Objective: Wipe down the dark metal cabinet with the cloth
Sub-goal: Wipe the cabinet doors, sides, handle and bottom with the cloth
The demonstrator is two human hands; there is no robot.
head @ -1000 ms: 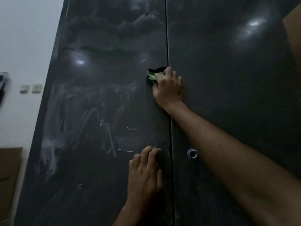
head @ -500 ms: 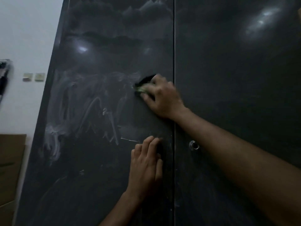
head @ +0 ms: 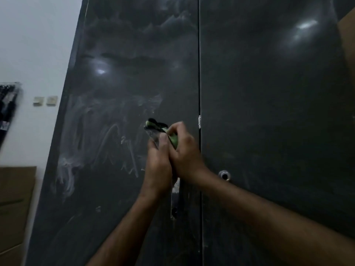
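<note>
The dark metal cabinet (head: 259,116) fills the view, with two tall doors and a seam down the middle. Whitish smears streak the left door (head: 107,143). A small green and black cloth (head: 156,127) is bunched in front of the left door, just left of the seam. My left hand (head: 158,166) and my right hand (head: 185,152) are pressed together, and both grip the cloth from below. Most of the cloth is hidden in my fingers. A worn metal handle plate (head: 175,196) shows on the left door below my hands.
A round keyhole (head: 224,175) sits on the right door near my right wrist. A white wall with two switches (head: 45,100) lies to the left. Brown cardboard boxes (head: 15,204) stand at the lower left, and dark hanging items (head: 7,104) at the far left.
My right hand brought the cloth down and off the door. My left hand left the door, uncovering the handle plate, rose to meet the right hand and took hold of the cloth.
</note>
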